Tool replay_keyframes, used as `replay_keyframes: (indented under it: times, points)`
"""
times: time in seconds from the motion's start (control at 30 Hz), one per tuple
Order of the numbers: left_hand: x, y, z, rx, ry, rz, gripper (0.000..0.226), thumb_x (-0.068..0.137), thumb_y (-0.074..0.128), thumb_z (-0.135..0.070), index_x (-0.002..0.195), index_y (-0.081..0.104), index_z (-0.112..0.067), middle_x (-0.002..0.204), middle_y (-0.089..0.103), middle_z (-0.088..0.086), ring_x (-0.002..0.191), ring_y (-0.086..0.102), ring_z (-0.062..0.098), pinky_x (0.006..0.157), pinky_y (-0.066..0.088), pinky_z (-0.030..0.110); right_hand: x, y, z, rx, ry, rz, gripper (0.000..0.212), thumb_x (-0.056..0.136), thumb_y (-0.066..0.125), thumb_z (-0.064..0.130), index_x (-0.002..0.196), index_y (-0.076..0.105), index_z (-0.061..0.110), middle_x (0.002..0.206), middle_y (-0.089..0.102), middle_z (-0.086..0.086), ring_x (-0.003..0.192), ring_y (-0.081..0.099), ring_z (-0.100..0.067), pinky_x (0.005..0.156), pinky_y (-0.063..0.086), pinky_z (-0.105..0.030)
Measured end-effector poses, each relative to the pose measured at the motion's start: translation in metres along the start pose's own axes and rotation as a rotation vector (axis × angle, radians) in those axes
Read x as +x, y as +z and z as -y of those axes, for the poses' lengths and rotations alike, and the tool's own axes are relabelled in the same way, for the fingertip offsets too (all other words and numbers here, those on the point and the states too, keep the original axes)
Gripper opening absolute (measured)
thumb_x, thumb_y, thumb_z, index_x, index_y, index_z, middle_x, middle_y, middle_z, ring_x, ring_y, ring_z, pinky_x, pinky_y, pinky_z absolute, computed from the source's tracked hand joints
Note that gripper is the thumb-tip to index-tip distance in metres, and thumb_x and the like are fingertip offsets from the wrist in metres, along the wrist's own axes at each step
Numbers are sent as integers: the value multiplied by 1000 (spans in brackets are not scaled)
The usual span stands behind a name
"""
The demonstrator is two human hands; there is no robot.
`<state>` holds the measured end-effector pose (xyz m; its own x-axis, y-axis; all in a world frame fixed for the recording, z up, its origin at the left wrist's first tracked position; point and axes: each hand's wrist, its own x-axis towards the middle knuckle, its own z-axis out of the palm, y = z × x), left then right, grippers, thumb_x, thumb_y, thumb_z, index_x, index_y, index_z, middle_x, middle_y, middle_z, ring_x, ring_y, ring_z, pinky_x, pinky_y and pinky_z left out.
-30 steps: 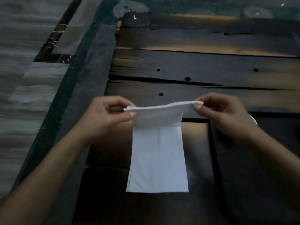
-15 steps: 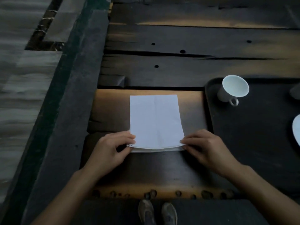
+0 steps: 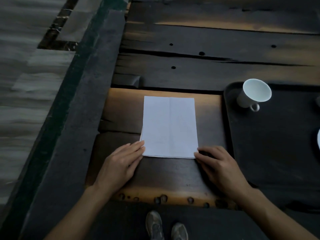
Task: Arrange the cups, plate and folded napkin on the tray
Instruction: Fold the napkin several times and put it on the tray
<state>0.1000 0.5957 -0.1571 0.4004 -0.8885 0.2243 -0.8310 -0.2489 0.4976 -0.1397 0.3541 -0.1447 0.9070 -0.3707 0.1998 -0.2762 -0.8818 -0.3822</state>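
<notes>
The folded napkin (image 3: 170, 127) is laid flat near the counter's (image 3: 164, 174) front edge, beside the tray (image 3: 227, 129). Its near left corner is touched by the released left grip (image 3: 119, 163); at the right corner, whether the right grip (image 3: 220, 165) pinches cannot be told.

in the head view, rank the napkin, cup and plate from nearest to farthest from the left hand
1. napkin: on the table, left hand touching its near left corner.
2. cup: far left corner of the tray, to the right.
3. plate: farther right on the tray, only its edge in view.
</notes>
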Motion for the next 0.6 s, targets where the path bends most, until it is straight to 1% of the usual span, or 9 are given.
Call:
replay_keyframes:
  times: [0.07, 0.1, 0.2, 0.27, 0.37, 0.43, 0.5, 0.57, 0.6]
  points:
    - [-3, 2, 0, 12, -9, -23, 35, 93, 66, -16, 128, 70, -13, 139, 63, -1, 127, 60, 9, 112, 43, 29, -4, 1, 3, -1, -14, -1, 25, 93, 68, 23, 113, 79, 12, 120, 72, -6, 100, 66, -27, 85, 57, -40]
    - [-5, 3, -1, 22, -10, -30, 36, 93, 66, -15, 129, 70, -12, 140, 63, 0, 127, 60, 10, 113, 43, 29, -5, 2, 4, -3, -18, -1, 25, 94, 67, 23, 113, 78, 11, 121, 71, -6, 102, 65, -26, 87, 56, -40]
    - [-7, 4, -7, 66, 8, -19, 38, 93, 65, -11, 130, 68, -7, 142, 61, 6, 131, 59, 15, 110, 47, 39, -8, 3, 9, -7, 10, -16, 26, 97, 66, 27, 113, 78, 10, 120, 71, -7, 103, 64, -25, 87, 55, -42]
    - [-10, 6, -11, 94, -9, -15, 40, 94, 65, -14, 132, 65, -4, 144, 59, 8, 133, 57, 18, 107, 49, 44, -9, 4, 14, 0, 63, -24, 30, 96, 64, 30, 113, 78, 10, 119, 71, -7, 103, 64, -26, 89, 55, -41]
    - [-7, 7, -24, 133, -93, -26, 46, 98, 57, -27, 136, 61, -2, 147, 56, 11, 138, 52, 25, 108, 47, 49, -3, 5, 25, 26, 129, -82, 31, 94, 65, 32, 111, 77, 9, 120, 70, -9, 106, 65, -28, 93, 52, -41]
    - [12, 8, -36, 184, -127, -4, 53, 101, 48, -34, 143, 54, -3, 153, 48, 11, 146, 41, 28, 115, 38, 49, 17, 6, 36, 69, 155, -124, 36, 97, 59, 33, 117, 74, 8, 125, 69, -11, 112, 65, -29, 98, 51, -46]
    - [46, 13, -46, 254, -138, 76, 59, 104, 35, -39, 152, 40, -6, 161, 36, 10, 152, 28, 29, 122, 26, 48, 50, 12, 49, 87, 205, -104, 43, 101, 50, 33, 132, 66, 8, 140, 62, -13, 128, 58, -30, 110, 44, -48]
    - [83, 26, -49, 334, -132, 218, 62, 105, 22, -41, 159, 19, -11, 169, 13, 8, 157, 8, 27, 126, 11, 48, 89, 23, 60, 133, 275, -16, 49, 106, 44, 31, 150, 48, 11, 158, 44, -12, 148, 38, -27, 124, 25, -45]
    - [101, 34, -47, 379, -128, 286, 63, 105, 21, -39, 161, 9, -13, 170, 2, 7, 157, -4, 25, 126, 2, 48, 108, 31, 63, 159, 300, 34, 50, 108, 41, 30, 155, 38, 14, 164, 33, -9, 154, 26, -24, 127, 15, -42]
